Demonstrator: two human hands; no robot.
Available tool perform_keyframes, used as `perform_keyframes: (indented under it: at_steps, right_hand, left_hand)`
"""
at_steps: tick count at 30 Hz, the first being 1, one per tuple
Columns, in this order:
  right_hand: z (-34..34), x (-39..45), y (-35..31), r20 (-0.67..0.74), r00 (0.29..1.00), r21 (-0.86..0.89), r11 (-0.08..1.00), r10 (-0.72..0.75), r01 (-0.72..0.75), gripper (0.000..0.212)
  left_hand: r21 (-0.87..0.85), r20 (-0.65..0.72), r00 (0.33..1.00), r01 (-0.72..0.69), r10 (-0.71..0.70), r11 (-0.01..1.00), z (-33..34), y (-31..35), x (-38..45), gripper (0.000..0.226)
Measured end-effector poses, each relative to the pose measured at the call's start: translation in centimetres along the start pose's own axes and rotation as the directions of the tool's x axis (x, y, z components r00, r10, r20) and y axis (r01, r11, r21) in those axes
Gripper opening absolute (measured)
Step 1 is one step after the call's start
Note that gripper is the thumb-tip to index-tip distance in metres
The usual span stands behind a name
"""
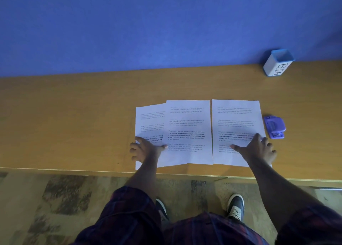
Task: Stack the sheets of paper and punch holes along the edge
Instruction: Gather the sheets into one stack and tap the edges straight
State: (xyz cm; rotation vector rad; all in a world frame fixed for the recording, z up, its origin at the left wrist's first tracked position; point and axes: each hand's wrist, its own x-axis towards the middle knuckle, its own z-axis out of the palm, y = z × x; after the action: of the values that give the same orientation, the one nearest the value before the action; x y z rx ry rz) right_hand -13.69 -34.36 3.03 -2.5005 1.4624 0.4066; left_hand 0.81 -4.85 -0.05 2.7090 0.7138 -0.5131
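Three printed white sheets lie side by side on the wooden table (74, 115). The left sheet (149, 122) is tilted and tucked partly under the middle sheet (188, 126). The right sheet (236, 122) lies apart from the middle one by a thin gap. My left hand (144, 149) rests flat, fingers spread, on the lower part of the left sheet. My right hand (257, 148) lies flat with fingers spread on the lower right part of the right sheet. A purple hole punch (274, 127) sits just right of the right sheet, a little beyond my right hand.
A small white and blue container marked BIN (278, 63) stands at the back right against the blue wall (148, 26). The table's front edge (111, 172) runs just below the sheets. My legs and shoes show over the patterned floor.
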Motion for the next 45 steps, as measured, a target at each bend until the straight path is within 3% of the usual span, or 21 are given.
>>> perform_keyframes:
  at_steps: [4,11,16,19,29,33,39,45]
  right_hand:
    - [0.1,0.5,0.0,0.019,1.0,0.01,1.0,0.008,-0.008,0.112]
    - [0.3,1.4,1.4,0.002,0.999,0.037,0.998,-0.046,0.046,0.112]
    - [1.2,1.3,1.5,-0.004,0.995,0.098,0.99,0.099,-0.098,0.132]
    - [0.8,2.0,1.1,0.009,0.998,0.042,0.997,0.069,-0.069,0.13]
    - [0.9,3.2,0.5,0.064,0.996,0.154,0.986,0.062,-0.072,0.129]
    - [1.0,3.0,0.6,0.061,0.997,0.134,0.99,0.037,-0.045,0.119]
    - [1.2,2.6,0.5,0.06,0.997,0.157,0.987,-0.052,0.042,0.113]
    - [1.3,2.3,0.5,0.082,0.993,0.194,0.979,-0.083,0.066,0.11]
  left_hand:
    - [-0.059,0.047,0.998,0.047,-0.045,0.997,-0.4,0.1,0.4,0.127]
    - [-0.141,0.063,0.998,0.0,0.009,0.99,-0.5,-0.1,0.2,0.113]
    - [-0.313,0.083,0.992,-0.064,0.094,0.948,-0.9,-0.9,0.4,0.06]
    - [-0.388,0.114,0.99,-0.035,0.086,0.921,-1.3,-1.0,0.9,0.049]
    - [-0.567,0.243,0.962,0.034,0.128,0.823,-0.8,-1.0,1.7,0.041]
    - [-0.69,0.29,0.947,0.109,0.136,0.715,-0.5,-1.2,1.6,0.039]
    - [-0.693,0.345,0.915,0.099,0.208,0.714,-0.5,-0.8,0.9,0.04]
    - [-0.733,0.306,0.934,0.107,0.185,0.672,-1.3,-1.5,1.8,0.038]
